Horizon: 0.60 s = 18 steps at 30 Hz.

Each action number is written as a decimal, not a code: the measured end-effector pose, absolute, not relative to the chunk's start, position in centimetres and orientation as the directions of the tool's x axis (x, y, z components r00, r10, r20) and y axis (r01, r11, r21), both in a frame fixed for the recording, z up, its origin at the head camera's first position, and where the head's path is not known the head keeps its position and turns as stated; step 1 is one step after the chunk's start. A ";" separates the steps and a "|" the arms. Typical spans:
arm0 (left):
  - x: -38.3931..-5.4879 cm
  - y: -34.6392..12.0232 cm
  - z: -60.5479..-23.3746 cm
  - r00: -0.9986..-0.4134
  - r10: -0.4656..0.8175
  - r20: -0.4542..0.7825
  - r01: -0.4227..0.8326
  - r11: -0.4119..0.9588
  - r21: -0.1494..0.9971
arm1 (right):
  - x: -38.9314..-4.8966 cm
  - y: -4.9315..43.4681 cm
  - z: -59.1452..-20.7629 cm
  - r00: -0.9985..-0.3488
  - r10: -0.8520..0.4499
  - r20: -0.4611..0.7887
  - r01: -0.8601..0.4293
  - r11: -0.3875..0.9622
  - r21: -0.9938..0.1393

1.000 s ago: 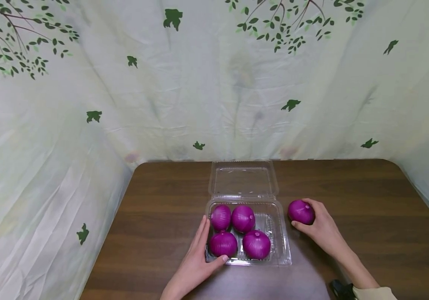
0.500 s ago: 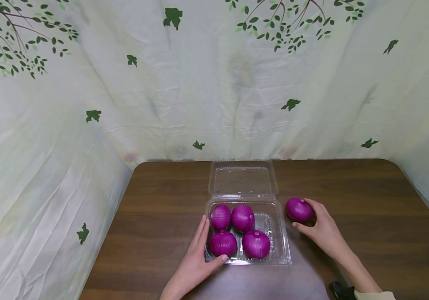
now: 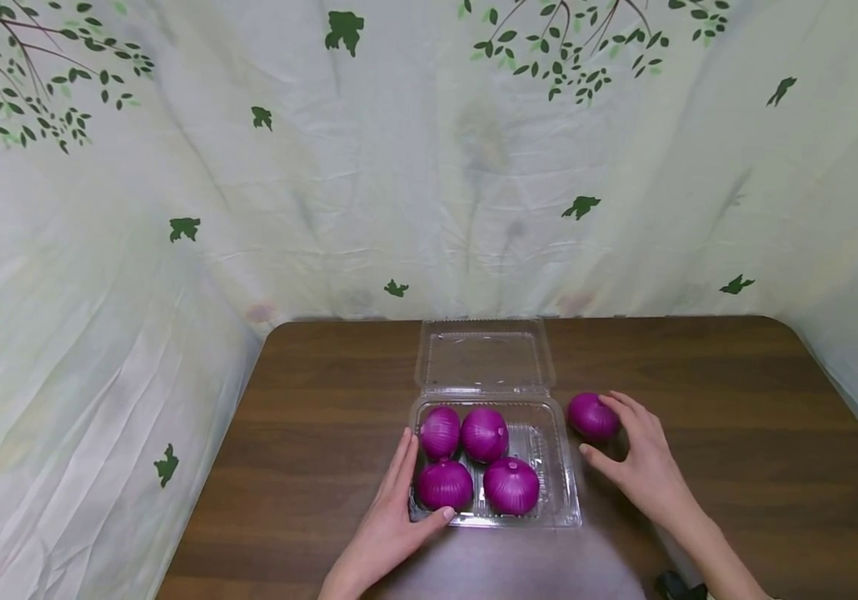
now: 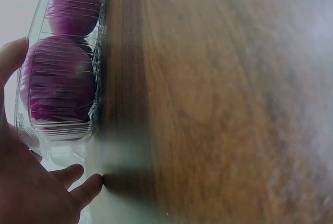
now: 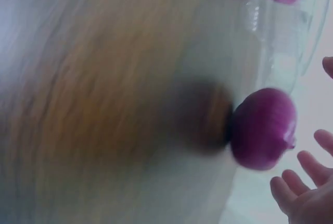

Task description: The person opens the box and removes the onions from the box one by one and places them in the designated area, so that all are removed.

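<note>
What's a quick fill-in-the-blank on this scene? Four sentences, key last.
The clear plastic rectangular container holds ____ round purple onions.
Its clear plastic lid is not closed but ____.
A loose round purple onion sits on the brown wooden table, to the ____ of the container in the head view.
Of the bare left hand and the bare right hand, only the ____ one touches the container.
Missing words: four; open; right; left.

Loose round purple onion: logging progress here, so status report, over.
Right hand beside loose onion, not gripping; left hand touching clear rectangular plastic container. Onion on brown wooden table. Container's right wall between onion and interior.
</note>
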<state>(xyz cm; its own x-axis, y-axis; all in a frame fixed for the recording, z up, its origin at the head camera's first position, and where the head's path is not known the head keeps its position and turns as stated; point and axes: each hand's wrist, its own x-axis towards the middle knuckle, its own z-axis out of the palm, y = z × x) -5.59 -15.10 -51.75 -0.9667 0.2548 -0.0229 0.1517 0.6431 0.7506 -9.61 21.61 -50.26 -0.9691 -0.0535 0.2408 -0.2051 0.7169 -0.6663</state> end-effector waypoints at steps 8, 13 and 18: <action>-5.6 -15.1 -51.7 -0.968 0.250 -0.021 0.152 0.651 0.744 | -8.7 19.8 -49.2 -0.959 -0.137 0.249 -0.273 0.689 -0.671; -5.6 -15.1 -51.7 -0.968 0.250 -0.025 0.148 0.649 0.747 | -8.0 18.5 -48.8 -0.946 -0.189 0.264 -0.322 0.657 -0.681; -5.7 -15.1 -51.7 -0.967 0.250 -0.046 0.134 0.657 0.742 | -7.3 17.3 -48.5 -0.912 -0.253 0.321 -0.408 0.630 -0.661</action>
<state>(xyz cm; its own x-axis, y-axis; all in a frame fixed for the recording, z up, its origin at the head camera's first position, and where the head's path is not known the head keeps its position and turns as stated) -5.73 -15.09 -51.65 -0.9671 0.2503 -0.0464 0.1343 0.6565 0.7423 -7.34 17.32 -48.51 -0.9125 -0.2532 0.3214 -0.4076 0.6296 -0.6614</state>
